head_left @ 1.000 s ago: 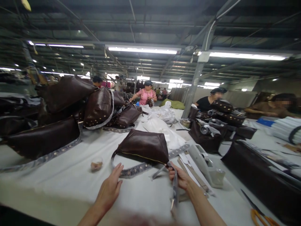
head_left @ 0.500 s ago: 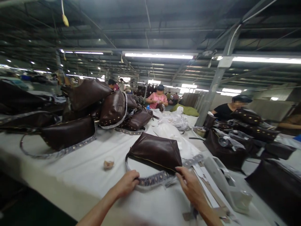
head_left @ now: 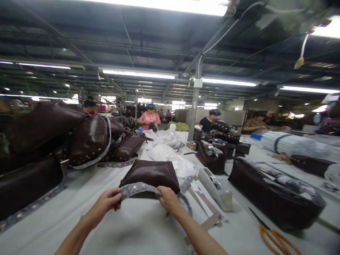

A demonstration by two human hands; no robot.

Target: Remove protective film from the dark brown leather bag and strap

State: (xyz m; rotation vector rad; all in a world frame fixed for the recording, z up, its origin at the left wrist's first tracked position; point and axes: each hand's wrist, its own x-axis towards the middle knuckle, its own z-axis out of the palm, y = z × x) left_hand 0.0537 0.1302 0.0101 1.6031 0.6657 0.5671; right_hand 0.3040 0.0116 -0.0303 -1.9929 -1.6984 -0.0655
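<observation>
A dark brown leather bag [head_left: 151, 174] lies on the white table [head_left: 138, 230] in front of me. Its studded strap [head_left: 136, 188], wrapped in grey film, arches up off the table between my hands. My left hand [head_left: 108, 202] is closed on the strap's left end. My right hand [head_left: 168, 199] is closed on the strap's right part, close to the bag's front edge. The rest of the strap curls down past my right wrist.
More brown bags [head_left: 90, 140] are heaped at the left and back. A long dark bag [head_left: 273, 193] lies at the right, with orange-handled scissors [head_left: 276, 237] near the front edge. A grey tool [head_left: 216, 187] and card strips [head_left: 204, 209] lie beside my right hand. Several people work farther back.
Both hands have closed on the strap and lifted it off the table into an arch. A second ago my left hand lay open and flat. The view has swung.
</observation>
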